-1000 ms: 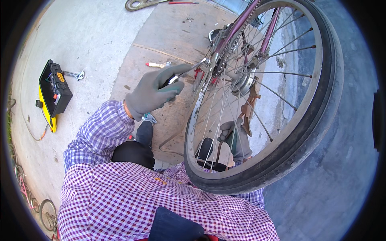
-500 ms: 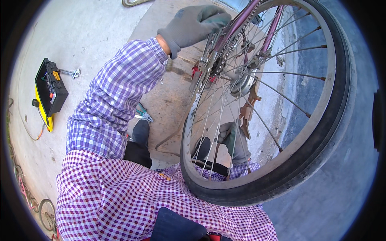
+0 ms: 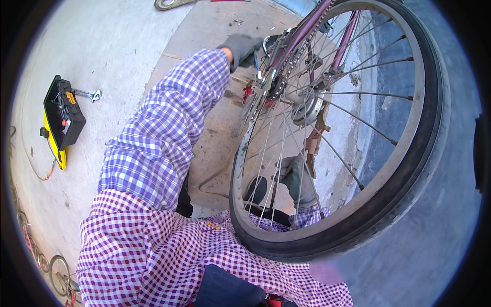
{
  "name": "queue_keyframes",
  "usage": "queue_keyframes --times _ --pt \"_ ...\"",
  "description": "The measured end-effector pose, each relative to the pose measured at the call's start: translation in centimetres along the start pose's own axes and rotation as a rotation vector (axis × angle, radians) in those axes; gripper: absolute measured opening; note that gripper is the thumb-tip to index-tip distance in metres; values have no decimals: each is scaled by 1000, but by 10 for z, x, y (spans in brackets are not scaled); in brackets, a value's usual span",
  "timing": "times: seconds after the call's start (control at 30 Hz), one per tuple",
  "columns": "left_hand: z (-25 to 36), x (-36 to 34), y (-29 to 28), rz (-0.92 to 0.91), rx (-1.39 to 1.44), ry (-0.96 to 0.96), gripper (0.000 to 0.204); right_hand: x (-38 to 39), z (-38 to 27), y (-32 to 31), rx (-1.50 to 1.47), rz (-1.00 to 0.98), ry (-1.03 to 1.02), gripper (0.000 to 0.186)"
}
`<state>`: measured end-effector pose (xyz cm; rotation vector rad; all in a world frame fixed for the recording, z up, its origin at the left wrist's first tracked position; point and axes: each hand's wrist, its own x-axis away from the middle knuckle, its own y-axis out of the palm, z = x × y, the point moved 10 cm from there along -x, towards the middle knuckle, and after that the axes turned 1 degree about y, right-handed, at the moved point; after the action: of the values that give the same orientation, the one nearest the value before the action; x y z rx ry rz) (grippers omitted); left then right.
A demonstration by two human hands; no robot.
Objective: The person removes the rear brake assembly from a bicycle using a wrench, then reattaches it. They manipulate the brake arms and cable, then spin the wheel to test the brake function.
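Observation:
A bicycle's rear wheel (image 3: 422, 148) with a black tyre fills the right side, its purple frame (image 3: 307, 29) reaching to the top. My left hand (image 3: 243, 51), in a grey glove, is just left of the frame and chain (image 3: 287, 65). Its fingers are blurred and partly hidden, with a small blue piece near their tips. Through the spokes I see my right hand (image 3: 302, 185), also gloved, its fingers curled below a rusty brown part with a coil spring (image 3: 312, 148). What those fingers hold is hidden. A round metal hub drum (image 3: 307, 110) lies at the wheel's centre.
An open black and yellow toolbox (image 3: 72, 120) stands on the concrete at left, an adjustable wrench (image 3: 93, 95) beside it. Small metal pieces (image 3: 236, 22) lie on the board beyond my left hand. Another bicycle wheel (image 3: 60, 273) appears at the lower left.
My left hand has moved off the top of the frame, down and to its left side. My left sleeve now covers the pliers on the floor. My right hand has hardly moved.

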<state>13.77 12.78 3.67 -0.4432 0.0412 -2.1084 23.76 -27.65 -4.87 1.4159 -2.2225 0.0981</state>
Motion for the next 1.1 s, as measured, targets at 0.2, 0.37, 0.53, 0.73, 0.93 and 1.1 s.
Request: queue_keyframes --times 0.2,0.37,0.53,0.73,0.93,1.1 --pt "-110 27 28 -173 171 -231 42 -4 3 -4 -25 -51 -1 58" --pt "-126 110 29 -105 98 -172 49 -18 18 -23 -34 -42 56 58" --pt "-96 188 21 -123 55 -71 46 -24 19 -35 -68 -45 27 59" --pt "-10 238 15 -121 118 240 50 -27 19 -35 -56 -74 10 61" --pt "86 201 14 -213 -218 648 42 -27 26 -33 42 -37 52 61" --pt "128 106 5 10 -101 722 43 -11 15 -15 11 -51 53 60"
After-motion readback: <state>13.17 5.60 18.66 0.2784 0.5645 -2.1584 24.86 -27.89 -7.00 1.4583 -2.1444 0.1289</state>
